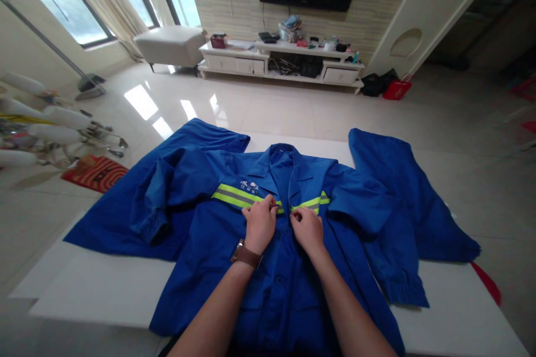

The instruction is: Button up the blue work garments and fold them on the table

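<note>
A blue work jacket with yellow-green reflective strips lies spread front up, its collar away from me and its sleeves out to both sides. My left hand, with a brown-strapped watch on the wrist, pinches the jacket's front edge at the chest strip. On the opposite front edge, my right hand is closed with its fingertips at the strip. The front is parted at the collar, while buttons show lower down the placket. What lies exactly between my fingertips is too small to make out.
Folded blue garments lie beneath the jacket's left and right sides on a white table. Beyond it stand a white TV cabinet, a stool and a red bag. White-wrapped items crowd the left.
</note>
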Tool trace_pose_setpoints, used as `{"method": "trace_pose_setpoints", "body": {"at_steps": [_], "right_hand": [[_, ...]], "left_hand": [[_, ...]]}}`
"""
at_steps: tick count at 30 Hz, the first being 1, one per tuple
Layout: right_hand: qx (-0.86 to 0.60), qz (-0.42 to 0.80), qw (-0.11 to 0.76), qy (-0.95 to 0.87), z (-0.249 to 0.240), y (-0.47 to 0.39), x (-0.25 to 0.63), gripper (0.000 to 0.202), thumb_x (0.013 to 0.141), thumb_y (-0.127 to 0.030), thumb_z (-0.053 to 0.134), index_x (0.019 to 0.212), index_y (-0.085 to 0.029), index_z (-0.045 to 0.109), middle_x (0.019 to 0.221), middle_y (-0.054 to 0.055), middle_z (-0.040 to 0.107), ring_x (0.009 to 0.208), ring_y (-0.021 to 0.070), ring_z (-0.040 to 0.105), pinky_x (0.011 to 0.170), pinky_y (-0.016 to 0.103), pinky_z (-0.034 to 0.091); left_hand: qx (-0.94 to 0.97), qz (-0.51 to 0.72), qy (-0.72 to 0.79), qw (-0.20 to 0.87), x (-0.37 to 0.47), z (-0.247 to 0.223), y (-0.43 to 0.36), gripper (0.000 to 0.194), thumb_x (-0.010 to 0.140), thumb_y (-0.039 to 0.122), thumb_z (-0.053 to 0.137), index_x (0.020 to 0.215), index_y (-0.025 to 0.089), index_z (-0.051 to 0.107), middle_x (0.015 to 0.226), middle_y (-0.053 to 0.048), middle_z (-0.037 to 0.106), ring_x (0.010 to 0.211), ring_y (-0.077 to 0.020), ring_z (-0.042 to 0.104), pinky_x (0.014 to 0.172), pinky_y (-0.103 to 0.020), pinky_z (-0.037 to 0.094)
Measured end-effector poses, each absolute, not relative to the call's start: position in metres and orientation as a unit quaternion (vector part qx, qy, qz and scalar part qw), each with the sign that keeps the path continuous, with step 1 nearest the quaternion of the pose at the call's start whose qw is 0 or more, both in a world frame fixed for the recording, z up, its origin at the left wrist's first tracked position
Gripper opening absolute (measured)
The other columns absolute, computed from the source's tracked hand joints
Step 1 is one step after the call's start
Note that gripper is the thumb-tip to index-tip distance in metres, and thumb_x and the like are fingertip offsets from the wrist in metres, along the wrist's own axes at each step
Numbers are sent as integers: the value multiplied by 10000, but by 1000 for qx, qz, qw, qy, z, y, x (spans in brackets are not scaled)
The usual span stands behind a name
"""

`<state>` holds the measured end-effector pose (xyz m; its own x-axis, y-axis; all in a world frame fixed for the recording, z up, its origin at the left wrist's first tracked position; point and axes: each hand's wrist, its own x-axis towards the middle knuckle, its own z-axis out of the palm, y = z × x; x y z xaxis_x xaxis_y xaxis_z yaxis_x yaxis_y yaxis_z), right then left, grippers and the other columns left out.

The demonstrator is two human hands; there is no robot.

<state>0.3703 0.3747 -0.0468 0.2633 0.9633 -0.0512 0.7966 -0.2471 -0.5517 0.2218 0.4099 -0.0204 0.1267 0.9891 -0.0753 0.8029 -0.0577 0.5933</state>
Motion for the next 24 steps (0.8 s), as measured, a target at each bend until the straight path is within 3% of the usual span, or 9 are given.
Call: {"method": "trace_pose_setpoints", "body": {"at_steps": [4,7,12,18,24], "right_hand": [[-688,220,457,-519,-31,376,376,165,895,-339,530,807,-218,600,840,37,645,808,198,597,770,304,475],[-652,278,527,-468,-23,376,374,196,893,-414,552,853,-224,581,818,22,626,784,193,595,734,298,489],[-631,320,545,-450,-22,373,367,201,865,-427,578,859,-227,556,785,2,605,734,171,593,704,291,503],[-615,376,556,-414,-26,372,368,299,694,-391,708,912,-209,616,710,-6,644,620,152,595,603,275,503],[-619,373,526,-449,-21,367,370,341,719,-371,692,972,-152,757,761,45,713,648,171,622,631,303,525]], "left_hand": [[646,314,596,358,221,-12,412,51,956,239,575,910,224,588,764,18,654,761,-170,625,771,-287,401],[623,381,552,401,226,-6,408,76,953,248,567,882,223,579,733,31,626,697,-145,599,698,-250,410],[633,392,534,400,234,-7,400,69,936,218,568,872,223,593,759,22,653,726,-143,622,722,-243,440],[628,396,522,420,232,-11,401,83,932,232,568,859,219,606,767,11,666,736,-149,639,738,-246,476],[637,391,526,406,231,-11,402,83,923,197,570,856,213,616,795,4,686,767,-151,643,757,-247,469]]}}
